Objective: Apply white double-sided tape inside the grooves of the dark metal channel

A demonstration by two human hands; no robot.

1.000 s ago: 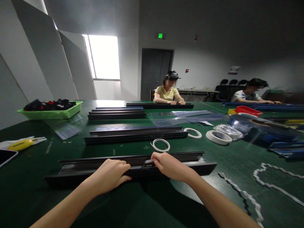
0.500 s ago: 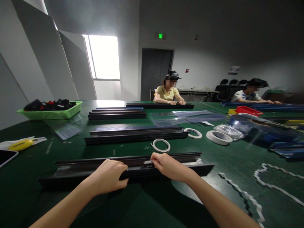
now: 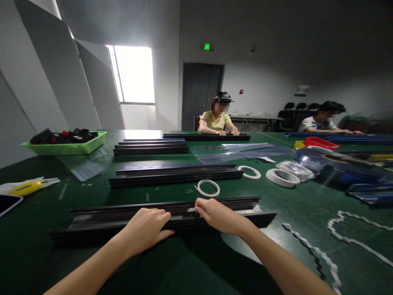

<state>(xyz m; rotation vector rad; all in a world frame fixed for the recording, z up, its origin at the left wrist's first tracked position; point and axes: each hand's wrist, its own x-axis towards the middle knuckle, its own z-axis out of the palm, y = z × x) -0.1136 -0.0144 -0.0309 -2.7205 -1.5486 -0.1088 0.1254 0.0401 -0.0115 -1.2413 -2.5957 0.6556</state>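
- Gripping the near wall of a long black channel (image 3: 92, 229) with the left hand (image 3: 147, 227), fingers bent over the top edge, thumb along the outer face
- Pinching a small pale piece (image 3: 191, 210) between thumb and fingers of the right hand (image 3: 217, 215), inside the channel, just right of the left hand; cannot tell whether attached to anything below
- Lying crosswise on the green table (image 3: 307, 209), directly before the person, open side up: the black channel, with a whitish lining showing toward both ends
- Lying loose near the channel's right end: one wavy white strip (image 3: 316, 250), with another white strip (image 3: 368, 250) farther right
- Resting just beyond the channel: a thin white ring (image 3: 218, 189); behind that, a second black channel (image 3: 178, 179), with another white ring (image 3: 258, 175) by its right end
- Standing to the right of these: a thicker white roll (image 3: 276, 182), near a big blue roll (image 3: 334, 157)
- Set at far left: a green basket (image 3: 73, 146) full of dark parts (image 3: 61, 136), and, nearer, a yellow-handled tool (image 3: 27, 187)
- Seated across the table, both hands on a long dark bar (image 3: 205, 137): a co-worker in a yellow top (image 3: 215, 121)
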